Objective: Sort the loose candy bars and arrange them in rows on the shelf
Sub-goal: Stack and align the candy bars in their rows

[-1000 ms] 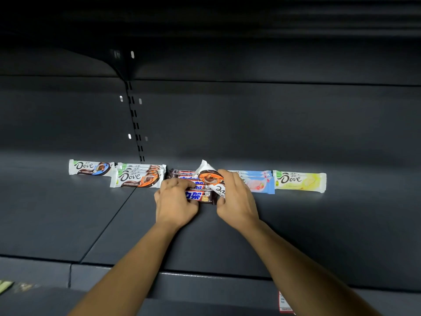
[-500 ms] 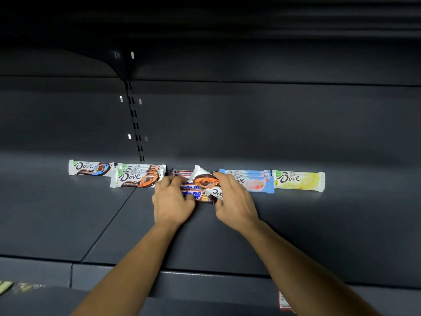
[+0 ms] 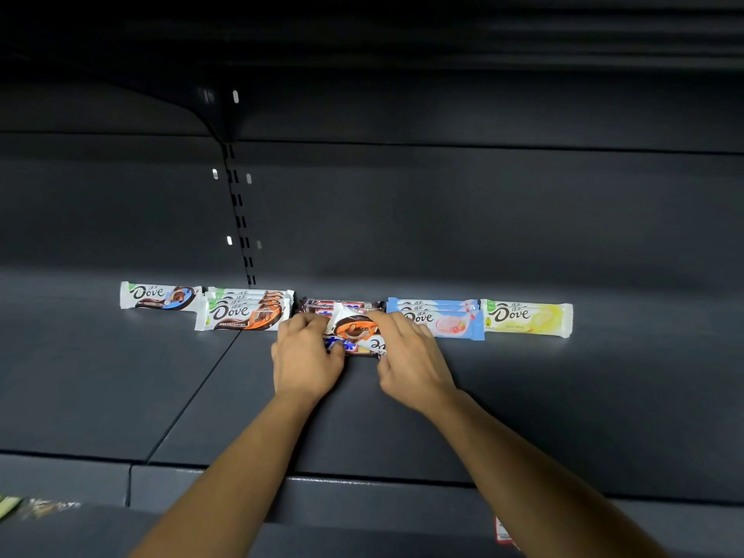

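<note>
At frame centre on the dark shelf [image 3: 523, 396], our left grip [image 3: 308, 358] curls round stacked brown bars [image 3: 342, 304] with blue lettering. Our right grip [image 3: 412, 356] pinches a white-and-orange Dove bar [image 3: 354, 327] lying askew across them.

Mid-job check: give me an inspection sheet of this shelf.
Surface: dark shelf, bars rowed near the back.
Job's things: blue-swirl Dove bar, orange Dove stack, dark bars, pink Dove stack, yellow Dove bar; loose orange bar tilted over the dark bars.
Clutter: blurred wrappers, lower left.
Grippers: left hand grips dark bars; right hand pinches loose orange bar.
Cables: nothing seen.
Surroundings: slotted upright; red-white tag on front edge.
</note>
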Available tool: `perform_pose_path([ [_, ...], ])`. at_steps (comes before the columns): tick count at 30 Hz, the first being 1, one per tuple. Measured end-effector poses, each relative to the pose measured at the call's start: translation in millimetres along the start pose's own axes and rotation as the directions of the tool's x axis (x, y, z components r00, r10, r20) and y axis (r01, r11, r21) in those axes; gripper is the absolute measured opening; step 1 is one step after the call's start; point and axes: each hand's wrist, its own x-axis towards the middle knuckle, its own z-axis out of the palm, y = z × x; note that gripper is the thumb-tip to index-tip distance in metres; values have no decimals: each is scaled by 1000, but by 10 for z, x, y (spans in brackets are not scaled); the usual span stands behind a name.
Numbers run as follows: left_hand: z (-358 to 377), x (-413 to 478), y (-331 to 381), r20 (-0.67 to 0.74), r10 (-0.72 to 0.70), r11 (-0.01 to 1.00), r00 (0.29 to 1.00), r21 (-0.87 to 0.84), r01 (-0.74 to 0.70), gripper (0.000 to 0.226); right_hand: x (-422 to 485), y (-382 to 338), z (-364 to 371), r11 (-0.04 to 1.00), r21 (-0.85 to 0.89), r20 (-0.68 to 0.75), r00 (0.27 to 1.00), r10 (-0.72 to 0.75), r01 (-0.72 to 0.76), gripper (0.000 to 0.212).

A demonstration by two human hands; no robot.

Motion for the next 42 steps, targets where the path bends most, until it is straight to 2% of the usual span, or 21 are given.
perform_pose_path([
  [3, 7, -15, -2, -58, 31, 999, 998, 9, -31, 36, 10, 16, 20, 1000, -11, -28, 1000, 5, -5, 64],
  [7, -12, -18, 24, -169, 152, 985, 974, -50, -163, 36, 5, 20, 9, 991, 133, -89, 995, 43, -30, 55],
  [10, -60, -37, 77, -233, 173, 965, 957, -153, -212, 39, 8, -1, 6, 980, 200, -240, 970, 46, 2, 34],
  [13, -95, -66, 122, -259, 146, 954, 955, -220, -205, 44, 15, -51, -16, 956, 294, -329, 941, 86, 15, 32],
  [15, -96, -79, 132, -266, 202, 947, 942, -193, -258, 43, 24, -82, -45, 934, 355, -391, 913, 116, 33, 29],
  [20, -68, -138, 208, -237, 389, 905, 891, -83, -417, 40, 56, -54, -62, 966, 233, -562, 826, 42, 110, 14],
  [23, -86, -167, 275, -200, 442, 883, 874, -75, -463, 50, 29, -82, -92, 932, 350, -530, 841, 110, 98, 10],
  [25, -81, -175, 292, -198, 478, 863, 856, -74, -499, 58, 5, -117, -106, 886, 460, -464, 866, 187, 56, 16],
  [29, -48, -173, 263, -272, 500, 849, 822, -32, -527, 56, -7, -137, -85, 842, 539, -384, 897, 220, 24, 28],
  [32, -49, -166, 244, -283, 501, 849, 818, -26, -528, 54, -13, -146, -76, 830, 556, -359, 911, 203, 34, 35],
  [37, -45, -154, 214, -259, 472, 865, 843, -51, -500, 51, -22, -139, -83, 850, 509, -425, 898, 111, 136, 27],
  [42, -53, -151, 164, -246, 470, 864, 848, -67, -498, 46, -33, -104, -78, 896, 438, -423, 896, 136, 71, 37],
])
